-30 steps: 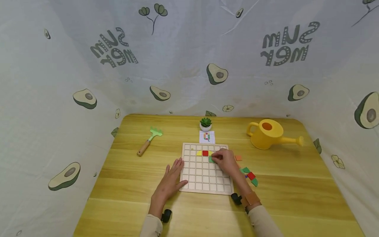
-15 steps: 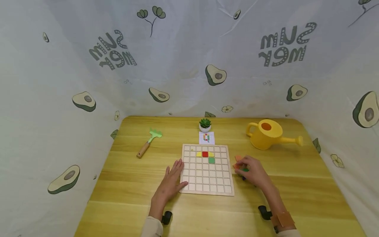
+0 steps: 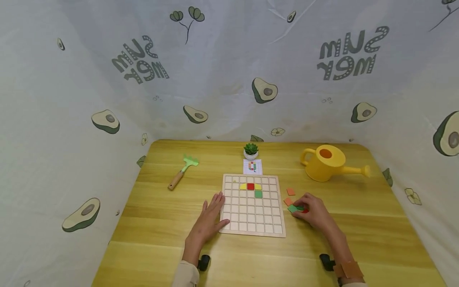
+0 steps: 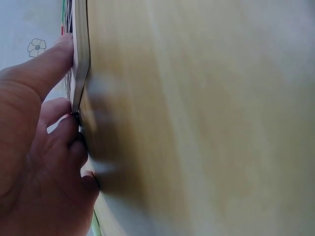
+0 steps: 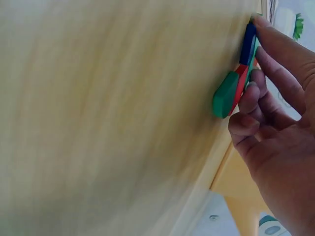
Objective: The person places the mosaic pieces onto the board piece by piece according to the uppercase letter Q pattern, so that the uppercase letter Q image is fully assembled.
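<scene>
A wooden grid board (image 3: 252, 234) lies in the middle of the table. On it sit two yellow pieces (image 3: 243, 186), a red square (image 3: 250, 186) between them and a green square (image 3: 258, 194) below. My left hand (image 3: 205, 224) rests with fingers spread on the board's left edge. Right of the board, my right hand (image 3: 317, 215) has thumb and fingertips around a green tile (image 3: 293, 209). Under it, the right wrist view shows a blue tile (image 5: 248, 44), a red tile (image 5: 239, 88) and a rounded green tile (image 5: 226, 95).
Two orange tiles (image 3: 290, 192) lie right of the board. Behind it are a pattern card (image 3: 252, 167) and a potted succulent (image 3: 250, 151). A yellow watering can (image 3: 324, 165) stands back right; a small green rake (image 3: 183, 171) lies to the left.
My right hand has left the green square on the board, moved right to the loose tiles, then shifted from the orange ones to the green one. The left hand stays in place.
</scene>
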A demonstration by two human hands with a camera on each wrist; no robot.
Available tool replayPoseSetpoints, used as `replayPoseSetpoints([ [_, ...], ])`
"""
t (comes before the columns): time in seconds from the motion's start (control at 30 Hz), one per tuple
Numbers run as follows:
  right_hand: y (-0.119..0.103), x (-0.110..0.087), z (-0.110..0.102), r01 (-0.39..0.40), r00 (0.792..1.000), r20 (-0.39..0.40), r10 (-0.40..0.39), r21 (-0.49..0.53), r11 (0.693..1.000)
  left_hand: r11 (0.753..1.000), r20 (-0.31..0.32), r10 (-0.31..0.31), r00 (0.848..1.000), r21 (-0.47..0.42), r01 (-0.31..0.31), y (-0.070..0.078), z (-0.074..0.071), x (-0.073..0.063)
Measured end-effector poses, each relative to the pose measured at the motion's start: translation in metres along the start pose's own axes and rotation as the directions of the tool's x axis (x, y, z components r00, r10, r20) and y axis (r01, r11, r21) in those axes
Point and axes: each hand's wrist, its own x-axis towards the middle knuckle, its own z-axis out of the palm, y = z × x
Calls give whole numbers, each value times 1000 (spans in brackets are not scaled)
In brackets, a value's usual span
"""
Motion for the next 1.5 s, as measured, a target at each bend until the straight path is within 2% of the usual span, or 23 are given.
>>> replayPoseSetpoints([
  [0.13, -1, 1, 1, -28, 999, 18, 28, 17, 999, 1000, 5, -3, 1000, 10, 3, 0, 0, 1],
  [0.43, -1, 5, -1, -28, 999, 42, 26, 37, 999, 1000, 3, -12, 1000, 14, 12, 0, 1, 2],
  [0.7, -14, 11, -1, -64, 998, 19, 62, 143, 988, 1000, 4, -8, 1000, 4, 8, 0, 1, 2],
  [1.13, -59, 54, 46, -48, 999, 30, 43, 187, 981, 1000, 5, -8, 1000, -11, 8, -1, 2, 3],
  [1.33, -68, 61, 55, -74, 996, 55, 66, 154, 985, 1000, 3, 7, 1000, -19, -7, -1, 2, 2],
  [1.5, -71, 62, 59, -67, 997, 43, 61, 128, 990, 997, -30, 51, 998, -51, -52, -5, 3, 0],
])
